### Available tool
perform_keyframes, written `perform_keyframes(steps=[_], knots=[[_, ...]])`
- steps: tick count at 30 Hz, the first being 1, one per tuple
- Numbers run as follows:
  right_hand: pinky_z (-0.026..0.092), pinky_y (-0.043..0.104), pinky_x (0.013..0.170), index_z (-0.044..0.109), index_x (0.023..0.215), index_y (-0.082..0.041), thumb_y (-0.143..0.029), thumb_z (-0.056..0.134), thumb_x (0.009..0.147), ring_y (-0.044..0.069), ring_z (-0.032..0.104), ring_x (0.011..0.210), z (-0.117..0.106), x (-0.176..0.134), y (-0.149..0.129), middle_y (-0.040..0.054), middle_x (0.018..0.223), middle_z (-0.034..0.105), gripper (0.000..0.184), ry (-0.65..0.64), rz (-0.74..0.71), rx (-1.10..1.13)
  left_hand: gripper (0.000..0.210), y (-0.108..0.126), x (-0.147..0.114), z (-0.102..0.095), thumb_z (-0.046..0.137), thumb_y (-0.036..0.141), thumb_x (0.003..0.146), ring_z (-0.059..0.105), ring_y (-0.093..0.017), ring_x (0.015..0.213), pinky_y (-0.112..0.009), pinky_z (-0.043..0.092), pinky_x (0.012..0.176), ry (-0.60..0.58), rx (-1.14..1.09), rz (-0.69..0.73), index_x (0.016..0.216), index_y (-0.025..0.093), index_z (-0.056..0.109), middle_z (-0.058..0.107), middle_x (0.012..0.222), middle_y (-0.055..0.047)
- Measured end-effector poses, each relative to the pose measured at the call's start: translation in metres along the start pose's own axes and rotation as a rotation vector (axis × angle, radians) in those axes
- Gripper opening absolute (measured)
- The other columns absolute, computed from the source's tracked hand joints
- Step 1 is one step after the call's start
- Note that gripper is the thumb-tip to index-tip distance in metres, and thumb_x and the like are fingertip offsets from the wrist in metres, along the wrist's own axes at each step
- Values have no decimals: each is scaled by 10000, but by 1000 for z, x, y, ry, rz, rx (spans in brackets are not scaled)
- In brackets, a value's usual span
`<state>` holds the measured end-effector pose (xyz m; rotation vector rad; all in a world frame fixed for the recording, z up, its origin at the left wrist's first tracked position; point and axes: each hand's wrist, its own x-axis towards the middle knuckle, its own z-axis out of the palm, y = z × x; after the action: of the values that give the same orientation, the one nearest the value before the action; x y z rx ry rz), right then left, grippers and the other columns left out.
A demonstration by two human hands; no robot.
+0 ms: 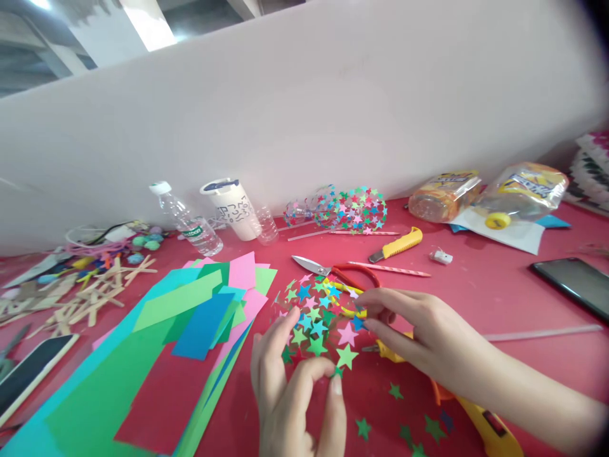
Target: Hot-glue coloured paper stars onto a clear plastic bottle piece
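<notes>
My left hand (297,387) curls round the near side of a clear plastic bottle (304,346) covered with small coloured stars. Its thumb and a finger close at the lower edge, beside a green star (337,372). On the far right side of the bottle, my right hand (413,324) pinches a blue star (358,323). Beneath the right forearm lies a yellow glue gun (490,422), partly hidden. Loose green stars (364,428) lie on the red table nearby. Scissors (349,273) with red handles rest just behind the bottle.
Coloured paper sheets (109,374) are stacked at left, near wooden sticks (90,301) and a phone (33,374). Behind stand a water bottle (190,222), a white tumbler (233,212) and another star-covered bottle (352,209). A yellow cutter (399,244) and dark phone (578,285) lie right.
</notes>
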<state>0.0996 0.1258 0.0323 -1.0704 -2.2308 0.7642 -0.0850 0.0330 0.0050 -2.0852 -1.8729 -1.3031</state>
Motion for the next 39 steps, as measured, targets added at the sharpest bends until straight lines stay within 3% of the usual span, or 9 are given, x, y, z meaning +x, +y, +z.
perform_keyframes(steps=[5,12,16,21,24,28,31,33,39], knots=[[516,235,642,604,1152,-241,-267,514,929,145,681,715,-1,-1,-5,7,850,718,241,-32,23,29,160,1,0,2,550,86,821,379,-303,1340,-615,288,1091,0,-8,-24,840,244,568,387,1459,-61],[522,211,598,583,1212,-251,-218,544,897,130,683,686,5,-2,-3,3,858,729,318,-39,4,103,157,1,-2,1,517,77,823,347,-320,1353,-608,308,1062,-16,-5,-6,835,233,533,355,1469,-77],[548,254,689,576,1218,-257,-185,541,887,153,704,777,8,-3,-2,16,926,737,341,-40,7,117,167,-3,2,-2,533,52,795,364,-340,1323,-579,356,1015,-36,42,104,834,212,561,382,1435,-105],[542,241,726,579,1217,-271,-135,543,877,134,694,812,7,-3,-6,2,963,732,368,-31,-13,105,301,-11,9,-8,573,9,757,412,-318,1275,-571,350,1037,-59,128,285,994,192,606,424,1380,-132],[542,227,736,591,1209,-267,-124,540,876,123,693,804,8,-3,-5,0,958,732,366,-17,-14,94,316,-11,9,-8,570,21,773,441,-288,1250,-528,359,1052,-65,131,287,1038,191,595,471,1335,-120],[553,243,693,597,1201,-247,-186,534,891,142,700,772,10,-2,1,25,935,741,322,-6,-31,71,202,-11,6,-9,524,133,868,453,-239,1272,-400,419,1019,47,-98,9,1053,211,546,507,1335,-97],[558,267,711,587,1205,-239,-214,530,898,156,704,813,11,-2,5,40,973,739,313,-8,-38,61,321,-20,9,-9,434,300,949,375,-227,1355,-400,345,1096,122,-286,-305,1261,254,490,442,1438,-70],[562,288,735,573,1217,-231,-243,524,908,167,704,840,10,-2,5,49,990,732,313,0,-30,37,389,-31,13,-7,397,393,964,333,-217,1386,-405,268,1148,78,-386,-465,1339,306,455,416,1474,-31],[551,360,798,465,1307,-229,-311,513,926,206,683,955,9,-2,-1,80,1069,701,393,-7,-30,-4,453,-50,19,2,370,520,947,331,-208,1395,-435,261,1150,50,-886,-751,1374,373,396,457,1456,-9]])
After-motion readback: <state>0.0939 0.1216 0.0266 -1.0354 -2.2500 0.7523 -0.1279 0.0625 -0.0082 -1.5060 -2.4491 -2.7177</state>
